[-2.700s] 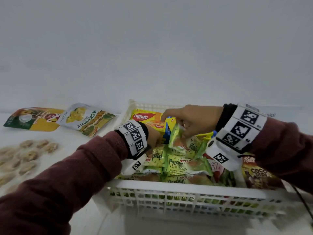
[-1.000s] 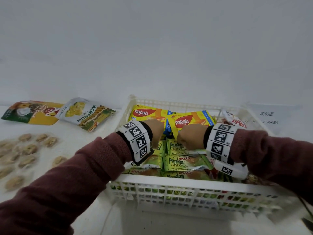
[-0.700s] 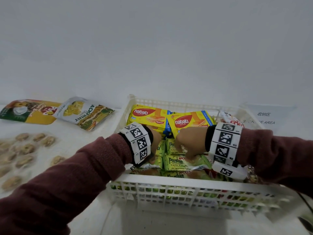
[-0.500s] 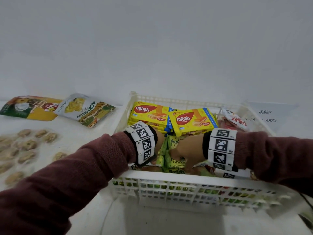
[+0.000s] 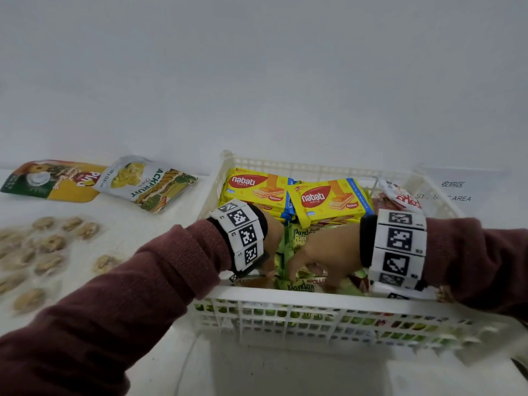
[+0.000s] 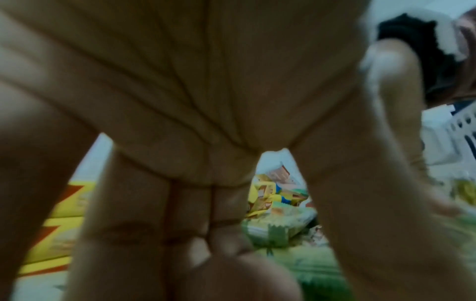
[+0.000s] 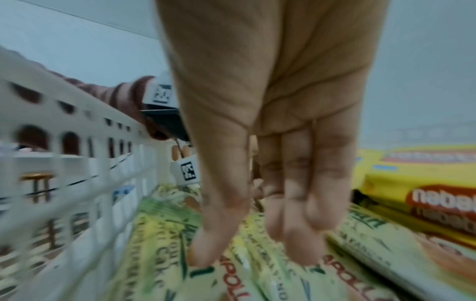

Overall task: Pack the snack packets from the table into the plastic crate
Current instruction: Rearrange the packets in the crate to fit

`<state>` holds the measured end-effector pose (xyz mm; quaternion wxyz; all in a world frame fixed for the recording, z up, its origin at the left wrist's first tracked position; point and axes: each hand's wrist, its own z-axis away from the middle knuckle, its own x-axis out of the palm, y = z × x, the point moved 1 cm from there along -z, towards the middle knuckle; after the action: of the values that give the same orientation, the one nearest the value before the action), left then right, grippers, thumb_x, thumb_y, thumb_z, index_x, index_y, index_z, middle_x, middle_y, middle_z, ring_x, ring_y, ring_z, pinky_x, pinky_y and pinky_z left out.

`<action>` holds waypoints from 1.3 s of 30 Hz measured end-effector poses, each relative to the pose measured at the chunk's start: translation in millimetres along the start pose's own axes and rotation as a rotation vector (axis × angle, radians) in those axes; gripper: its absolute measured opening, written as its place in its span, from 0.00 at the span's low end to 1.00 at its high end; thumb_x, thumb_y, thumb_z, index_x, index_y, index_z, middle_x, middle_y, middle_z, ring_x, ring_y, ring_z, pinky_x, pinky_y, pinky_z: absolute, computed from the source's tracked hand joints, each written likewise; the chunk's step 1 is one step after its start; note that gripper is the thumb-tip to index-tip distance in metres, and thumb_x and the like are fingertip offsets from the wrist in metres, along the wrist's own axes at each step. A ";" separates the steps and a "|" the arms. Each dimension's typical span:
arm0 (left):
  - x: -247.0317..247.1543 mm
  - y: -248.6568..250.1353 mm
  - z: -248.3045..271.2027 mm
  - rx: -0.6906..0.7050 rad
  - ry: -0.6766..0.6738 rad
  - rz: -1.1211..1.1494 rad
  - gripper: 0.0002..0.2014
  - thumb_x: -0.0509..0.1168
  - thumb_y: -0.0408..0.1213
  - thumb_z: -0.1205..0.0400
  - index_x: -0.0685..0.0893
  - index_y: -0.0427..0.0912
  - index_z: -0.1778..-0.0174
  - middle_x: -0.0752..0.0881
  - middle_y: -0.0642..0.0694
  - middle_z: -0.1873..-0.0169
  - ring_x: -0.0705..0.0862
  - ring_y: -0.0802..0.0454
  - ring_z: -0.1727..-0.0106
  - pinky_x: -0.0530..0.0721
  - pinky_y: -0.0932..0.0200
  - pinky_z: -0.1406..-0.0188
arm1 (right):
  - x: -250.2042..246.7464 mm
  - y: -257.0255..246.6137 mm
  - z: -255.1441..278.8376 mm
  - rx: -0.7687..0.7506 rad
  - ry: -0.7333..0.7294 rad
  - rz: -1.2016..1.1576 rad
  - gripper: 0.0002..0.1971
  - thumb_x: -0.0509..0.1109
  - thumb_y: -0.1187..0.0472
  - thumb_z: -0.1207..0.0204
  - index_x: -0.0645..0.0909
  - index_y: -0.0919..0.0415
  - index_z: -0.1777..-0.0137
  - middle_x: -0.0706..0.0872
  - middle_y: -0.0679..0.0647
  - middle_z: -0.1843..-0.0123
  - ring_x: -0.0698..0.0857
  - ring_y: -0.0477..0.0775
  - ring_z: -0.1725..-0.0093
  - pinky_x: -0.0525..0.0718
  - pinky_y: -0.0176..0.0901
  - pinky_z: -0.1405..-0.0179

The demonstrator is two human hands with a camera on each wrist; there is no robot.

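A white plastic crate (image 5: pixel 285 295) holds two yellow Nabati wafer packets (image 5: pixel 328 198) at the back and several green Pandan cake packets (image 5: pixel 303 285) in front. Both hands are inside it over the green packets. My right hand (image 5: pixel 300 270) reaches down with straight fingers (image 7: pixel 298 234) that press in between the green packets (image 7: pixel 159 254); it holds nothing. My left hand (image 5: pixel 274 241) is mostly hidden behind its wristband. In the left wrist view its fingers (image 6: pixel 180 213) point down onto the green packets, with no packet clearly gripped.
On the table left of the crate lie a jackfruit chips pouch (image 5: pixel 145 181), a green-and-yellow pouch (image 5: pixel 51 180) and several clear packets of brown biscuits (image 5: pixel 48 247). A red-and-white packet (image 5: pixel 403 195) sits in the crate's back right corner. A printed label (image 5: pixel 454 192) lies behind.
The right hand left a yellow Nabati packet at the back of the crate. Both hands then drew toward the near side and sank among the green packets.
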<state>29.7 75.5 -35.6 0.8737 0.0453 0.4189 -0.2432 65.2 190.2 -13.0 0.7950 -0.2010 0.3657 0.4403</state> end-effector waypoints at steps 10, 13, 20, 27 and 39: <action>4.1 27.2 15.0 0.076 -0.041 -0.289 0.19 0.62 0.40 0.17 0.79 0.30 0.35 0.73 0.46 0.71 0.74 0.47 0.62 0.79 0.51 0.39 | 14.7 -6.8 -11.8 0.049 -0.140 0.159 0.18 0.64 0.73 0.24 0.73 0.67 0.35 0.80 0.63 0.44 0.72 0.56 0.53 0.65 0.40 0.63; 2.9 31.0 20.1 0.088 -0.016 -0.296 0.19 0.62 0.40 0.17 0.78 0.31 0.36 0.67 0.48 0.73 0.70 0.50 0.68 0.78 0.53 0.38 | 15.4 -4.9 -14.7 0.041 -0.087 0.080 0.14 0.64 0.73 0.25 0.77 0.68 0.39 0.81 0.64 0.40 0.71 0.53 0.54 0.65 0.38 0.63; -9.1 8.9 17.8 0.013 0.069 0.012 0.19 0.70 0.48 0.24 0.74 0.42 0.74 0.74 0.51 0.75 0.73 0.54 0.72 0.76 0.62 0.69 | -1.4 18.0 -3.2 0.156 0.076 -0.121 0.12 0.76 0.57 0.31 0.76 0.57 0.53 0.84 0.57 0.56 0.81 0.56 0.57 0.73 0.37 0.67; -12.3 -8.7 12.0 -0.077 0.142 0.097 0.19 0.69 0.45 0.22 0.81 0.36 0.41 0.76 0.45 0.57 0.73 0.52 0.65 0.67 0.66 0.75 | 2.5 29.7 -10.6 0.334 0.135 0.141 0.22 0.64 0.53 0.20 0.74 0.63 0.30 0.84 0.60 0.41 0.83 0.59 0.42 0.79 0.44 0.51; -23.9 -26.7 9.2 -0.126 0.581 0.303 0.16 0.65 0.37 0.19 0.79 0.36 0.37 0.79 0.41 0.43 0.79 0.45 0.41 0.77 0.57 0.46 | -24.5 81.4 3.7 0.411 0.314 -0.020 0.39 0.79 0.54 0.34 0.64 0.47 0.25 0.71 0.56 0.31 0.75 0.58 0.35 0.78 0.50 0.39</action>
<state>11.2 58.7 -8.3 0.7449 0.1205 0.6534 -0.0610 -10.7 222.2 8.2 0.7568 -0.1046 0.5646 0.3124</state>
